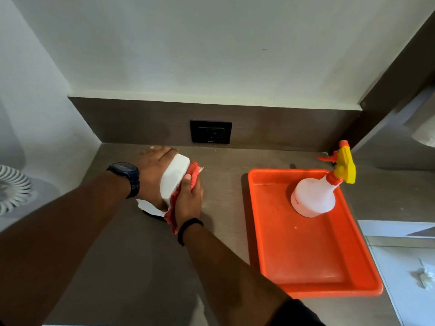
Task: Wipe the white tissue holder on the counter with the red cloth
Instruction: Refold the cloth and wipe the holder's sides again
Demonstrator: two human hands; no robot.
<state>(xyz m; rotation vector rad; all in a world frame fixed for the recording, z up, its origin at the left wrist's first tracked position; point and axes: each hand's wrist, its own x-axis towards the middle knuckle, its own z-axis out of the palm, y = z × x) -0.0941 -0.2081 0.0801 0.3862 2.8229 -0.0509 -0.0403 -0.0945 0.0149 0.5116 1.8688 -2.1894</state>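
The white tissue holder (175,177) stands on the brown counter (131,255) near the back wall. My left hand (153,172) grips its left side and top, with a dark watch on the wrist. My right hand (188,201) presses the red cloth (193,171) against the holder's right side. Part of the cloth hangs below my right palm. A white tissue edge pokes out low on the holder's left, under my left hand.
An orange tray (313,262) lies on the counter to the right, with a white spray bottle (313,196) with a yellow and orange trigger standing in its back part. A black wall socket (211,131) sits behind the holder. A white fan (11,189) is at far left.
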